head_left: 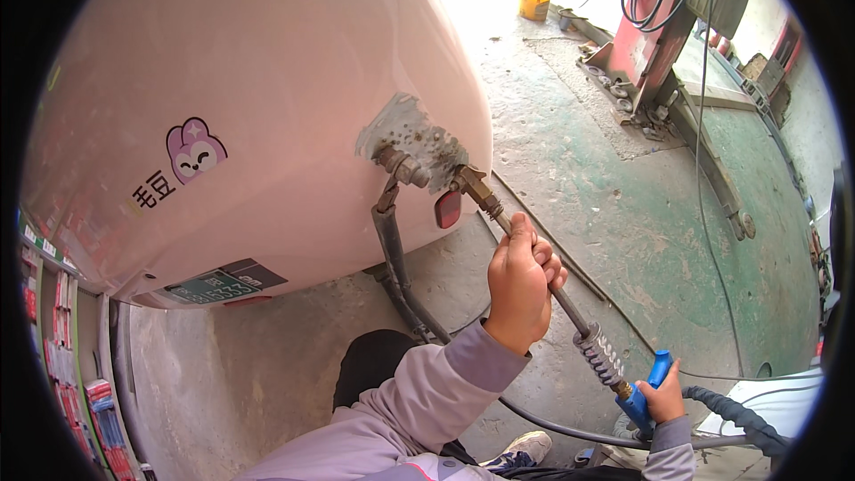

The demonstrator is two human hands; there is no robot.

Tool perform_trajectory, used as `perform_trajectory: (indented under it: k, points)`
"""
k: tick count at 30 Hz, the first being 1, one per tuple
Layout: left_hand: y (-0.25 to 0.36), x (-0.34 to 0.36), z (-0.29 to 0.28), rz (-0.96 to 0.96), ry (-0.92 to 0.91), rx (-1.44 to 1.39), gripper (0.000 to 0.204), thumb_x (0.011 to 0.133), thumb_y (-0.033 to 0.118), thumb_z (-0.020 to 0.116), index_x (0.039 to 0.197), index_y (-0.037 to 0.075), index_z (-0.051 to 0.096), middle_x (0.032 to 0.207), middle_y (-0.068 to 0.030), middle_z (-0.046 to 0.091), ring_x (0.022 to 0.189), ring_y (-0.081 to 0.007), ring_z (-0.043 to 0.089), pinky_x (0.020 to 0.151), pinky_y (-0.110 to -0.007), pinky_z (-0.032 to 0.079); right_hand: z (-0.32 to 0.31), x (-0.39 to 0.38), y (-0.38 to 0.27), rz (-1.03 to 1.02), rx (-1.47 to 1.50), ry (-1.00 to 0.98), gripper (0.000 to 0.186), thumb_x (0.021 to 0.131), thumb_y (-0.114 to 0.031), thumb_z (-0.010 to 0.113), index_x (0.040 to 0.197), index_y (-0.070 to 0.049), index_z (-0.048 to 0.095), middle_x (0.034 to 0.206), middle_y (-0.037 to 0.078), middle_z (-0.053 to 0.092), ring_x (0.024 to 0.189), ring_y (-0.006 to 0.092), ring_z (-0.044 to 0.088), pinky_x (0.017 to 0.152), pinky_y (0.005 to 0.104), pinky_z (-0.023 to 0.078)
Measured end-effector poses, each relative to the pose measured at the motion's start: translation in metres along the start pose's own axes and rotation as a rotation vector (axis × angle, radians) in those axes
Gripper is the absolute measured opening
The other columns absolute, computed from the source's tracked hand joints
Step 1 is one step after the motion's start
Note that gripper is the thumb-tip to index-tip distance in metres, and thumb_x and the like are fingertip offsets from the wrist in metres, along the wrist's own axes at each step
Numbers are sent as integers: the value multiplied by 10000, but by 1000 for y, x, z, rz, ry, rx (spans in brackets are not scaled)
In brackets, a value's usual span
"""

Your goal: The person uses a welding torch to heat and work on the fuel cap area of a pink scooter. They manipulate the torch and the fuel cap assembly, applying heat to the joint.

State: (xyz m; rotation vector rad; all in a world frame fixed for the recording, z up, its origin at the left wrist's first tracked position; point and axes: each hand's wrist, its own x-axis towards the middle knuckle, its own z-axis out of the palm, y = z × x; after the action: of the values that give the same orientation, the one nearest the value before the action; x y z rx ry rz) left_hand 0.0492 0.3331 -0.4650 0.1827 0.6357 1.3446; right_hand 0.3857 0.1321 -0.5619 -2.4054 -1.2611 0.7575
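Note:
A bare grey metal patch (417, 135) with dark spots shows in the pale pink car body panel (294, 62). My left hand (525, 283) is closed round the metal rod of a dent puller (570, 307), its thumb lying along the rod. The puller's brass-coloured head (476, 189) meets the patch's lower right edge; whether it touches the metal I cannot tell. A coiled spring sits lower on the rod. At the bottom end, my right hand (663, 401) grips the blue handle (657, 370). Left of the puller's head, a cylindrical metal clamp (403, 166) with a thick cable sits against the patch.
The dark cable (392, 254) hangs from the clamp and runs under my arms to the right. A red reflector (448, 208) lies below the patch. Shelves of packages (67, 347) stand left. A red lift post (646, 36) with floor arms and a yellow bucket (534, 0) stand beyond.

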Motion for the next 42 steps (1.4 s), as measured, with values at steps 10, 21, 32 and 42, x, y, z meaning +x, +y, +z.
perform_trajectory:
  k: [10,21,32,42]
  points:
    - [2,-1,-1,-18,-13,13,328,1092,406,431,870,168,396,713,29,332,606,-122,333,599,-318,365,-1,-2,-3,7,-34,-5,1218,722,-350,794,1533,164,45,1291,411,543,1186,444,601,1006,384,475]
    - [2,0,-4,-30,-44,10,324,1083,399,454,864,166,398,714,25,343,615,-131,355,612,-329,381,2,-4,1,2,-38,-11,1207,733,-358,786,1522,182,48,1281,420,552,1194,457,601,1008,388,474]
    - [-97,-36,-26,-92,-175,311,426,1043,336,477,766,34,595,733,-109,611,744,-216,624,760,-359,521,-2,-5,-8,51,-80,-27,1240,727,-416,790,1518,186,48,1206,410,598,1111,448,647,946,400,512]
    - [-47,2,-26,-97,-175,56,468,1042,341,424,697,59,569,680,-128,610,649,-238,626,705,-376,526,-6,-7,-19,50,-20,-15,1250,747,-454,798,1517,190,53,1243,418,576,1156,443,627,985,395,491]
